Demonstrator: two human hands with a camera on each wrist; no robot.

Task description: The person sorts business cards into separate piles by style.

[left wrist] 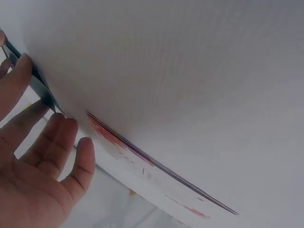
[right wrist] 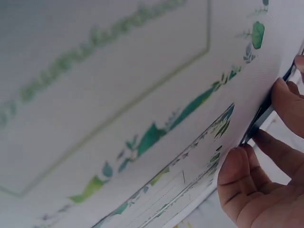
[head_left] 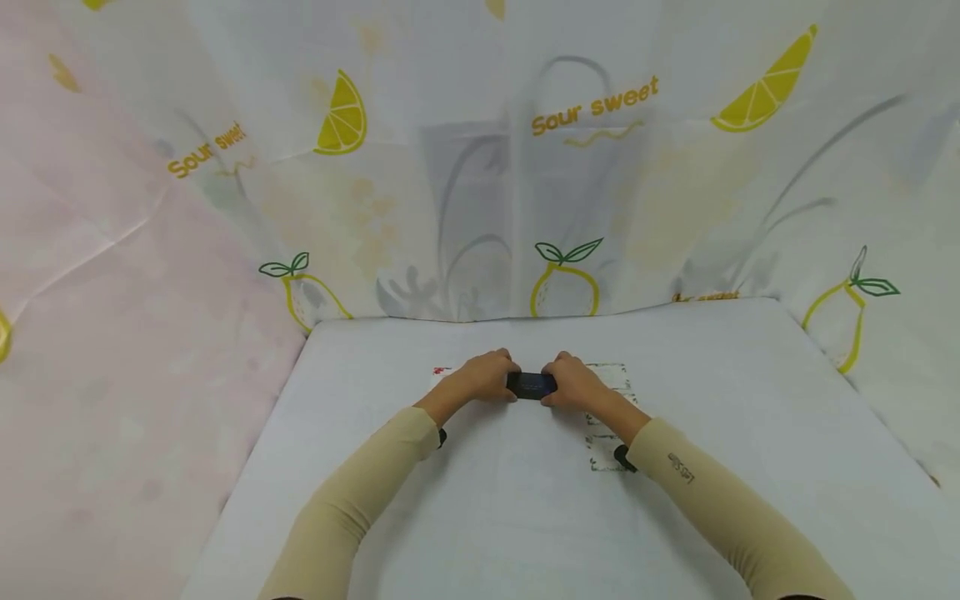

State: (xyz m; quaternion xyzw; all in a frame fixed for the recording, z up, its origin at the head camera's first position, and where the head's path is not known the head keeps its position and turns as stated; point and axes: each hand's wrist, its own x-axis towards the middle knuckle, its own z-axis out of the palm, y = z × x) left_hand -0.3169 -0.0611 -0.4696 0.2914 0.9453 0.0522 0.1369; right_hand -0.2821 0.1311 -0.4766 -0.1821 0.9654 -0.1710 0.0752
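Note:
A small flat black object (head_left: 531, 385) lies on the white table (head_left: 720, 392), held at its two ends by both hands. My left hand (head_left: 486, 379) grips its left end, and the left wrist view shows the fingers (left wrist: 57, 142) curled against the dark edge (left wrist: 42, 90). My right hand (head_left: 574, 385) grips the right end; its fingers (right wrist: 285, 102) pinch the dark edge (right wrist: 259, 118). A card with red print (left wrist: 142, 161) lies under the left hand. Beneath the right hand lies a card with a green leaf border (right wrist: 156, 133), also seen from the head (head_left: 609, 433).
A cloth backdrop printed with lemons and "Sour sweet" (head_left: 592, 104) hangs behind the table. A pale pink cloth (head_left: 112, 333) covers the left side. The table's left edge (head_left: 247, 467) runs diagonally near my left sleeve (head_left: 352, 500).

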